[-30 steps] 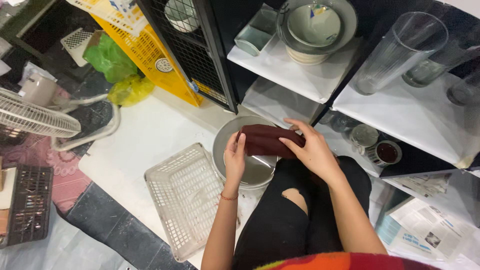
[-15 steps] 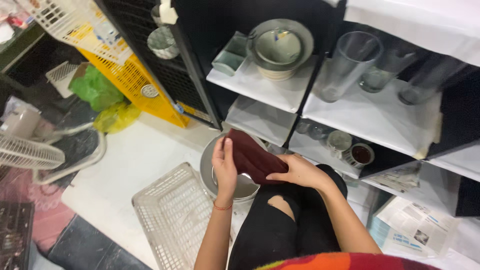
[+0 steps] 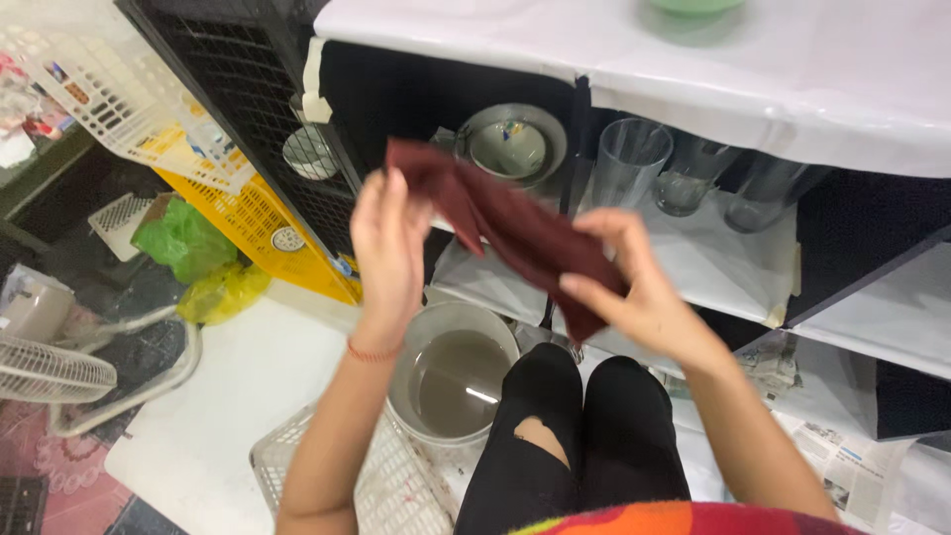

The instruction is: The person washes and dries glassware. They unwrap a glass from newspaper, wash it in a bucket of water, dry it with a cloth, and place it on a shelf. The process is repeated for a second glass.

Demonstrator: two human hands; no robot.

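Note:
Both hands hold a dark maroon cloth [image 3: 500, 223] up in front of a shelf unit. My left hand [image 3: 386, 243] pinches its upper left end, fingers pointing up. My right hand [image 3: 624, 282] grips the lower right end. The cloth stretches slanted between them. Below the hands a white bucket [image 3: 433, 322] of murky grey water stands on the floor, next to my knees in black ripped trousers [image 3: 565, 426].
White shelves [image 3: 713, 248] hold a grey bowl stack [image 3: 510, 144] and clear glasses [image 3: 629, 163]. A white plastic basket [image 3: 297, 466] lies by the bucket. A yellow crate [image 3: 258, 223], green bags [image 3: 183, 243] and a fan [image 3: 50, 372] stand at left.
The cloth was pressed over the bucket between both hands; both hands have lifted it up to shelf height and spread it out. My view has tilted upward.

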